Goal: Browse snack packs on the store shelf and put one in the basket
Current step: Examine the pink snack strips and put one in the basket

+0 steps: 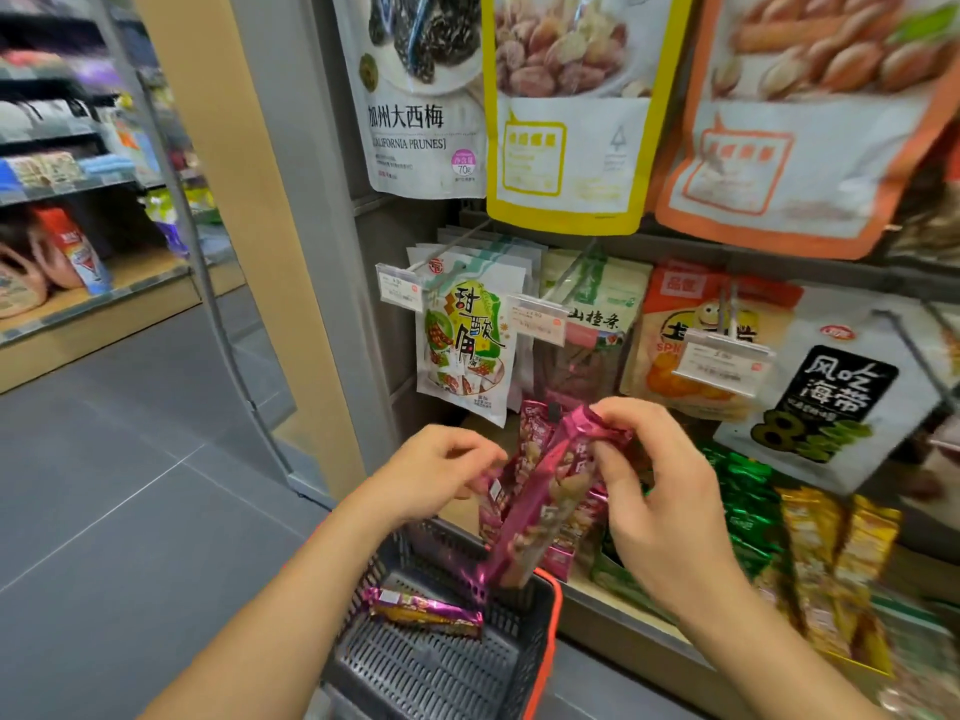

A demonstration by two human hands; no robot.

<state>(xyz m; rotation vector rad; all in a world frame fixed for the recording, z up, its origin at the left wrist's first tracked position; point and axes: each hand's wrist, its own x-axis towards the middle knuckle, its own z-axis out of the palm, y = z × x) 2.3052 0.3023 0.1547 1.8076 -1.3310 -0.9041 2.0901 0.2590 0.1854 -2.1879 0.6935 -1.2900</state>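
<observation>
Left hand (441, 467) + right hand (660, 491) | pinching snack packs (540, 504) | over basket (556, 608)

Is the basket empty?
No, a shiny purple snack pack lies on the bottom of the dark basket.

Basket (555, 610) open from above, one pack (426, 611) inside; hanging pouches (462, 345) and price tags (722, 361) crowd the shelf (613, 615).

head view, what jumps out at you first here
A long shiny magenta foil snack pack in the centre, its top pinched by the right hand, hanging over a dark grey plastic basket with an orange rim. A second magenta foil pack already lies in that basket, and a big yellow-edged nut pouch hangs top centre.
</observation>
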